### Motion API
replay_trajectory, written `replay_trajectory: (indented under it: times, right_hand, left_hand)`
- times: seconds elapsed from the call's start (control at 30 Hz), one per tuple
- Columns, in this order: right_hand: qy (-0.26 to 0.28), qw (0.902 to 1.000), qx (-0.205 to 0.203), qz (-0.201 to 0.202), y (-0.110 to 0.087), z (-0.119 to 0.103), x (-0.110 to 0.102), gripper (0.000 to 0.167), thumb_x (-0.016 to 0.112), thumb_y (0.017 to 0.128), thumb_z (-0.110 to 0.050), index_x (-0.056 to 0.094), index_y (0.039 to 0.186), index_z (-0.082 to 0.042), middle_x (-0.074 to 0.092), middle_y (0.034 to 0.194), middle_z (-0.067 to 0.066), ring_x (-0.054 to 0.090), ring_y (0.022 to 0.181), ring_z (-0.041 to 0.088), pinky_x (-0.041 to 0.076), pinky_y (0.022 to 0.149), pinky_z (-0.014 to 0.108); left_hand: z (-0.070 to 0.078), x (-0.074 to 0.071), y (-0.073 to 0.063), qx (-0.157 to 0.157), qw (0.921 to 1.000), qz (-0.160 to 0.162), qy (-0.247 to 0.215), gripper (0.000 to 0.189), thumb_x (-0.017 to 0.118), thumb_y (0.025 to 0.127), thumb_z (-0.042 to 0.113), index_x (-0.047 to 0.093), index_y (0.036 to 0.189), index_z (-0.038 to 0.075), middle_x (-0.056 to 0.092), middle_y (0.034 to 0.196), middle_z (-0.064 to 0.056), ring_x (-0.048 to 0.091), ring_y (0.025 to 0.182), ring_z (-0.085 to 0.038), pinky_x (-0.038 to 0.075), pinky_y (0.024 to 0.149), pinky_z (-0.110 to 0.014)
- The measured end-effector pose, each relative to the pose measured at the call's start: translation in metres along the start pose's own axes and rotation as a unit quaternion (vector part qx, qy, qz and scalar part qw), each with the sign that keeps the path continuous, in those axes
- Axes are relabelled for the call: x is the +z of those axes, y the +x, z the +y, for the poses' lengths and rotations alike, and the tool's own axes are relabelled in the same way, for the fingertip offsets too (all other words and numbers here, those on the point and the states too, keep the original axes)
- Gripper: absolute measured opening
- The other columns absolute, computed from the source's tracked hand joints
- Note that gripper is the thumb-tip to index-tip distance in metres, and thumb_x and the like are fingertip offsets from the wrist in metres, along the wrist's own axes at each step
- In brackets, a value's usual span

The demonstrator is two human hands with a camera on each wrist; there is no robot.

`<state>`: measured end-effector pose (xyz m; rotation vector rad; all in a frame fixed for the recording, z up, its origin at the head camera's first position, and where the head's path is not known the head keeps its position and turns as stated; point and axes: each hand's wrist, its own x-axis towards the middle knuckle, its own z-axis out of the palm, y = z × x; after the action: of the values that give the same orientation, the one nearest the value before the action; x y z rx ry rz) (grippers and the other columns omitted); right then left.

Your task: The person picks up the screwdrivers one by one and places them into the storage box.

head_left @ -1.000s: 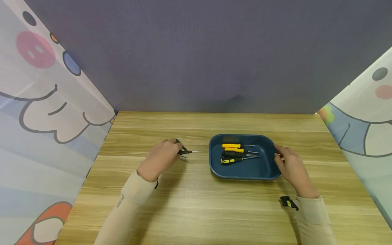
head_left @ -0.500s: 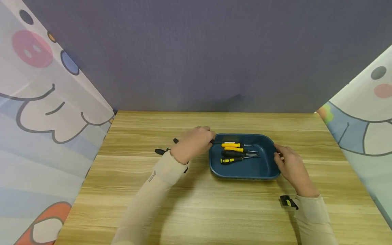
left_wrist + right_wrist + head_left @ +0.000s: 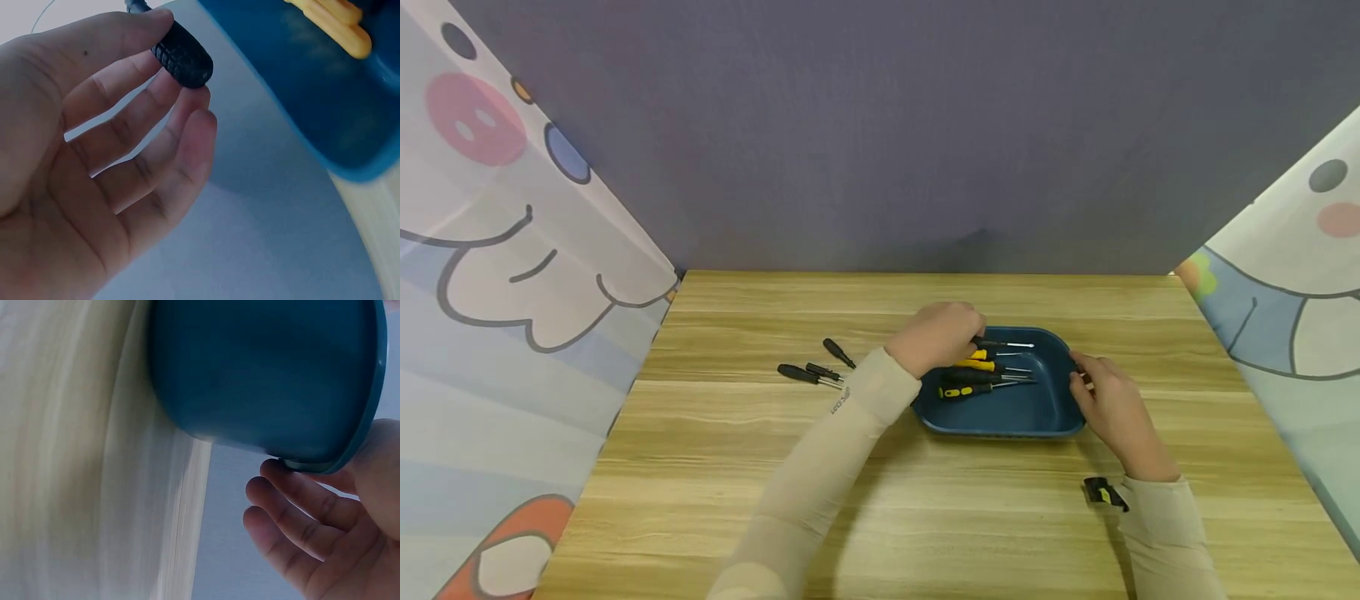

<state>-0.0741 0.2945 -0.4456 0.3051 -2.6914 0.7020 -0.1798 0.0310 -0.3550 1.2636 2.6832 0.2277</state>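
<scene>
My left hand [image 3: 936,337] is over the back left part of a blue tray [image 3: 1000,419]. It pinches a screwdriver [image 3: 186,59] by its black textured handle, between thumb and fingertips; the shaft points right over the tray. Inside the tray lie yellow-handled screwdrivers [image 3: 979,365], partly behind my left hand. Nearer to me in it are a black-handled screwdriver [image 3: 973,377] and a black-and-yellow one [image 3: 964,391]. My right hand [image 3: 1116,408] holds the tray's right rim [image 3: 379,369], thumb on one side and fingers on the other.
On the wooden table [image 3: 985,517], left of the tray, lie a black-handled screwdriver [image 3: 797,372], a smaller black-handled tool [image 3: 822,371] and another black handle [image 3: 838,352]. My left sleeve partly covers their tips. A grey wall [image 3: 925,150] stands behind the table.
My left hand has lifted a black-handled screwdriver from the group on the left and carried it right, over the tray. The right hand has stayed on the rim.
</scene>
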Motion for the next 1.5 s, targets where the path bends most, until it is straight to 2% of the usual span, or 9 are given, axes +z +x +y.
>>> replay_trajectory:
  times: [0.13,0.23,0.37,0.53,0.8,1.03,1.2,1.4,1.5]
  right_hand:
    - [0.003,1.0000,0.007,-0.003,0.000,-0.001,0.002,0.035,0.060,0.093,0.008,0.057,0.126,0.016,0.062,0.098,0.027,0.064,0.082,0.039,0.056,0.063,0.051]
    - [0.004,0.9999,0.012,-0.004,0.000,-0.002,0.002,0.035,0.060,0.093,0.008,0.057,0.127,0.016,0.062,0.098,0.027,0.064,0.082,0.039,0.056,0.063,0.051]
    - [0.005,0.9999,0.014,-0.002,-0.001,-0.004,0.002,0.035,0.060,0.093,0.008,0.057,0.127,0.016,0.062,0.098,0.027,0.065,0.082,0.039,0.056,0.063,0.051]
    - [0.003,1.0000,0.000,0.004,-0.001,-0.006,0.003,0.035,0.060,0.092,0.009,0.058,0.126,0.015,0.063,0.097,0.026,0.065,0.081,0.037,0.057,0.061,0.049]
    - [0.003,0.9999,0.015,-0.006,-0.001,-0.009,0.002,0.036,0.060,0.094,0.007,0.057,0.128,0.015,0.063,0.099,0.026,0.065,0.082,0.037,0.056,0.063,0.049]
    - [0.007,1.0000,0.001,0.006,-0.002,-0.008,0.003,0.035,0.061,0.092,0.008,0.058,0.126,0.015,0.063,0.098,0.026,0.065,0.081,0.037,0.056,0.061,0.048]
    - [0.004,1.0000,0.000,0.005,-0.002,-0.006,0.003,0.035,0.061,0.092,0.008,0.058,0.127,0.016,0.063,0.099,0.026,0.065,0.081,0.037,0.056,0.060,0.048]
    - [0.009,1.0000,0.004,0.003,-0.002,-0.006,0.002,0.035,0.060,0.092,0.009,0.057,0.126,0.016,0.063,0.099,0.026,0.065,0.081,0.038,0.056,0.061,0.049]
    - [0.009,0.9999,0.003,0.003,-0.002,-0.005,0.002,0.035,0.060,0.092,0.009,0.057,0.126,0.016,0.063,0.098,0.026,0.065,0.081,0.037,0.056,0.061,0.049]
  left_hand:
    - [0.008,0.009,0.012,-0.011,0.9996,-0.020,0.015,0.008,0.065,0.099,0.015,0.073,0.100,0.015,0.065,0.092,0.003,0.056,0.076,-0.010,0.048,0.068,-0.023]
    - [0.014,0.015,0.018,-0.029,0.9983,-0.038,0.033,0.007,0.064,0.099,0.015,0.071,0.101,0.016,0.061,0.088,0.002,0.052,0.072,-0.011,0.045,0.061,-0.024]
    - [0.020,0.022,0.022,-0.053,0.9957,-0.052,0.056,0.010,0.065,0.098,0.012,0.071,0.105,0.015,0.062,0.091,0.001,0.052,0.070,-0.012,0.045,0.058,-0.024]
    - [0.021,0.034,0.025,-0.065,0.9925,-0.056,0.087,0.010,0.070,0.095,0.011,0.074,0.103,0.015,0.065,0.088,0.000,0.052,0.066,-0.011,0.046,0.054,-0.023]
    - [0.019,0.048,0.029,-0.083,0.9922,-0.050,0.078,0.009,0.068,0.096,0.013,0.075,0.100,0.018,0.064,0.087,-0.001,0.052,0.066,-0.012,0.047,0.054,-0.024]
    - [0.019,0.051,0.030,-0.092,0.9924,-0.052,0.062,0.009,0.068,0.096,0.012,0.074,0.097,0.018,0.063,0.085,0.000,0.051,0.066,-0.013,0.046,0.054,-0.025]
    - [0.019,0.048,0.028,-0.093,0.9930,-0.048,0.055,0.008,0.068,0.096,0.012,0.073,0.097,0.018,0.061,0.084,0.001,0.050,0.067,-0.013,0.046,0.054,-0.024]
    - [0.019,0.036,0.015,-0.087,0.9940,-0.043,0.051,0.010,0.063,0.099,0.012,0.072,0.099,0.017,0.059,0.083,0.001,0.049,0.063,-0.012,0.044,0.049,-0.023]
    - [0.016,0.029,0.007,-0.081,0.9939,-0.040,0.063,0.014,0.060,0.100,0.012,0.072,0.095,0.017,0.058,0.080,0.001,0.045,0.060,-0.011,0.041,0.047,-0.023]
